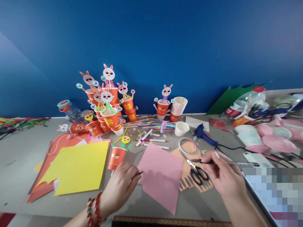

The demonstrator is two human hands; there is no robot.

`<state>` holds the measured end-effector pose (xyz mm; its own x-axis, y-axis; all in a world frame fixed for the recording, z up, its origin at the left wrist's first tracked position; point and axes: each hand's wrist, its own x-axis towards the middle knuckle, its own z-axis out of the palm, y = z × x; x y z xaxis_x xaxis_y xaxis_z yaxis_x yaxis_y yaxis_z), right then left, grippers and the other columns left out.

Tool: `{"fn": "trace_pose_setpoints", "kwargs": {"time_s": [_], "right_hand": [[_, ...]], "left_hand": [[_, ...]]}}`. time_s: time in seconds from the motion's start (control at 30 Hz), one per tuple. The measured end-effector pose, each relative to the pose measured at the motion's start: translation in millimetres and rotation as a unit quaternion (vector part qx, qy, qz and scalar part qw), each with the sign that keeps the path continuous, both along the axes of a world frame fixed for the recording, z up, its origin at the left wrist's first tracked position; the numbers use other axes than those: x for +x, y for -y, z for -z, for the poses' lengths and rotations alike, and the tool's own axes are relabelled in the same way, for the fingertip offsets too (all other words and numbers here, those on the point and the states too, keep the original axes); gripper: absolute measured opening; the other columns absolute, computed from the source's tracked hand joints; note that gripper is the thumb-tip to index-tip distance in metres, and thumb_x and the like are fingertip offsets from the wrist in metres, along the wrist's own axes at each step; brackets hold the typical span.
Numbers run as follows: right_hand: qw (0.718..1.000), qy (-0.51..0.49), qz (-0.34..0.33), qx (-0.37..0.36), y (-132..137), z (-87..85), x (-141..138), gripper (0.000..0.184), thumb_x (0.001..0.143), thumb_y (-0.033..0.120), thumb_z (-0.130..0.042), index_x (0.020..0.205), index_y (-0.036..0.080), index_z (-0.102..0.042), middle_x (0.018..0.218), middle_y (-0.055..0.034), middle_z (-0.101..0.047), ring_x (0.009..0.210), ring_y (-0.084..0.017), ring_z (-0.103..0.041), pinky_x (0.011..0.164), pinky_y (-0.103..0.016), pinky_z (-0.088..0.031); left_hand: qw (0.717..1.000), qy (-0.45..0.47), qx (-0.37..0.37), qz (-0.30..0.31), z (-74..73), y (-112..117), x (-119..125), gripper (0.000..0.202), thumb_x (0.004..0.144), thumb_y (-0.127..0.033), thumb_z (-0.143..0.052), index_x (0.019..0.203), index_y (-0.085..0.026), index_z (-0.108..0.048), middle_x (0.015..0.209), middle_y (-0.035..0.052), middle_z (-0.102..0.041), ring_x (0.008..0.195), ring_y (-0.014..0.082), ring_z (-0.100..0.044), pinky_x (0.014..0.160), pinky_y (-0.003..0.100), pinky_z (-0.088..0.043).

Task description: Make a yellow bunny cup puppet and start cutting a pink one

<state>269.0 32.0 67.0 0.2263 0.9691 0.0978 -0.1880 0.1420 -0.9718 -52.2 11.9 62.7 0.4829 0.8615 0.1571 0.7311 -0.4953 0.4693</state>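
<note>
My left hand point(121, 186), with a bead bracelet on the wrist, pinches the left edge of a pink paper sheet point(161, 175) lying on the grey table point(19, 157). My right hand point(221, 175) is closed around a thin pen point(236, 163) that points left across the table. Black-handled scissors point(197, 171) lie just under that hand on an orange paper piece point(187, 151) with cut strips. A roll of clear tape point(187, 146) sits behind the scissors.
A yellow sheet point(78, 168) lies on orange paper at the left. Behind stand several orange rabbit cups point(110, 118), a stack of cups point(178, 108), a white cup point(181, 128), a blue glue gun point(202, 134), markers and straws. Pink plates point(276, 142) and a bottle point(239, 105) crowd the right.
</note>
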Motion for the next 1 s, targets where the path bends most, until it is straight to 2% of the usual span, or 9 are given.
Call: {"fn": "trace_pose_setpoints", "kwargs": {"time_s": [0.13,0.23,0.33,0.43,0.53,0.63,0.73,0.87,1.0], "right_hand": [[0.983,0.056,-0.146,-0.099,5.6,11.7,-21.4,0.040,0.083,0.057,-0.070,0.086,0.017,-0.068,0.045,0.0042,-0.051,0.037,-0.010,-0.046,0.038,-0.020,-0.031],[0.968,0.085,-0.201,-0.125,12.4,24.8,-36.9,0.040,0.089,0.057,-0.064,0.097,0.018,-0.063,0.052,0.0029,-0.059,0.046,-0.012,-0.054,0.045,-0.021,-0.041],[0.960,0.116,-0.224,-0.126,16.5,33.5,-35.6,0.035,0.088,0.053,-0.065,0.094,0.019,-0.061,0.063,0.0008,-0.064,0.053,-0.013,-0.058,0.049,-0.022,-0.045],[0.945,0.164,-0.261,-0.113,15.4,34.3,-37.7,0.026,0.089,0.044,-0.065,0.091,0.018,-0.063,0.071,-0.0018,-0.067,0.060,-0.014,-0.061,0.052,-0.022,-0.046],[0.921,0.222,-0.312,-0.067,10.5,28.3,-56.8,0.016,0.091,0.032,-0.060,0.095,0.019,-0.068,0.081,-0.0044,-0.072,0.073,-0.017,-0.065,0.063,-0.025,-0.049],[0.900,0.261,-0.349,-0.018,6.1,23.0,-83.7,0.017,0.090,0.022,-0.055,0.098,0.020,-0.070,0.091,-0.0048,-0.074,0.082,-0.018,-0.068,0.073,-0.026,-0.050],[0.884,0.293,-0.364,0.005,3.1,22.5,-104.3,0.018,0.092,0.020,-0.052,0.102,0.021,-0.067,0.096,-0.0038,-0.075,0.085,-0.018,-0.069,0.075,-0.026,-0.049],[0.865,0.352,-0.358,0.018,-2.6,25.1,-119.3,0.010,0.092,0.021,-0.052,0.096,0.021,-0.061,0.081,-0.0003,-0.072,0.070,-0.016,-0.066,0.064,-0.023,-0.045],[0.847,0.385,-0.363,0.054,-11.0,30.1,-129.7,0.008,0.089,0.021,-0.055,0.089,0.022,-0.063,0.080,0.0000,-0.074,0.071,-0.016,-0.067,0.066,-0.024,-0.044]], "left_hand": [[0.991,-0.097,0.091,-0.030,-1.4,-34.9,7.5,0.024,0.101,-0.021,-0.042,0.115,-0.017,-0.061,0.099,0.0090,-0.069,0.093,0.0279,-0.062,0.086,0.047,-0.049],[0.985,-0.103,0.121,-0.061,3.8,-45.7,4.5,0.039,0.098,-0.023,-0.050,0.135,-0.015,-0.049,0.126,0.0133,-0.063,0.115,0.0312,-0.057,0.096,0.049,-0.049],[0.992,-0.066,0.103,-0.024,15.1,-31.6,-9.9,0.044,0.097,-0.035,-0.054,0.138,-0.019,-0.047,0.133,0.0110,-0.061,0.122,0.0280,-0.056,0.102,0.044,-0.049],[0.996,-0.054,0.072,-0.024,32.8,-6.3,-23.4,0.052,0.092,-0.044,-0.061,0.136,-0.020,-0.048,0.130,0.0113,-0.062,0.118,0.0282,-0.059,0.099,0.042,-0.052],[0.996,-0.048,0.065,-0.045,52.2,12.9,-26.8,0.058,0.088,-0.045,-0.066,0.136,-0.018,-0.048,0.131,0.0141,-0.062,0.119,0.0304,-0.059,0.099,0.044,-0.053],[0.996,-0.038,0.061,-0.058,65.9,20.6,-22.2,0.058,0.087,-0.041,-0.066,0.137,-0.018,-0.049,0.130,0.0152,-0.062,0.119,0.0316,-0.059,0.101,0.047,-0.052],[0.996,-0.015,0.047,-0.077,71.6,22.0,-16.8,0.049,0.089,-0.039,-0.064,0.133,-0.018,-0.053,0.124,0.0154,-0.064,0.113,0.0307,-0.062,0.096,0.047,-0.054],[0.996,0.013,0.021,-0.086,74.2,21.8,-15.4,0.039,0.093,-0.035,-0.061,0.128,-0.019,-0.056,0.120,0.0142,-0.065,0.108,0.0300,-0.063,0.091,0.047,-0.056],[0.996,0.026,0.013,-0.087,76.3,21.3,-16.4,0.038,0.092,-0.035,-0.062,0.126,-0.019,-0.056,0.121,0.0129,-0.064,0.110,0.0300,-0.061,0.094,0.048,-0.054]]}}
